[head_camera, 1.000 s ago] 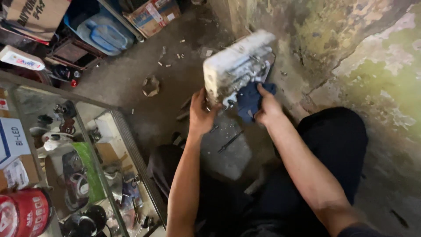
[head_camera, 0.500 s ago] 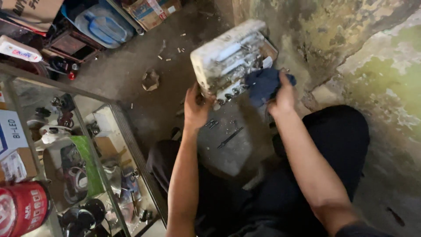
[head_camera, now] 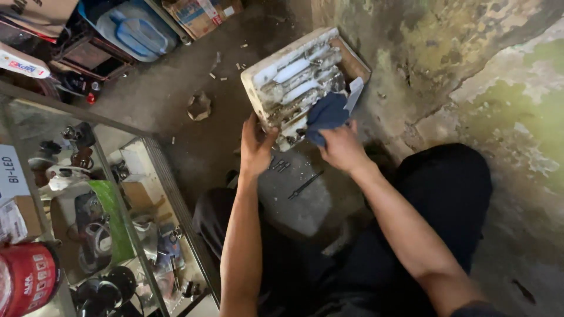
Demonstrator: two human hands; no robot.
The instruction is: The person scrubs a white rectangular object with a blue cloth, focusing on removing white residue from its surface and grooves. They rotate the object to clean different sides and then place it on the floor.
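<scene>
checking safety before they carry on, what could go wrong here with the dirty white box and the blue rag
The left hand grips only the lower edge of the grimy white rectangular metal box, which is tilted off the floor, so it could slip or drop while the right hand presses the crumpled dark blue rag into it. The rag could snag on the pale ribbed tubes inside. Small screws and a thin dark tool lie on the grey slab below and could scatter if the box falls.

Both forearms bare to the elbow, no sleeves, watch or rings visible. Left hand and right hand ungloved. Legs in plain black trousers.
</scene>
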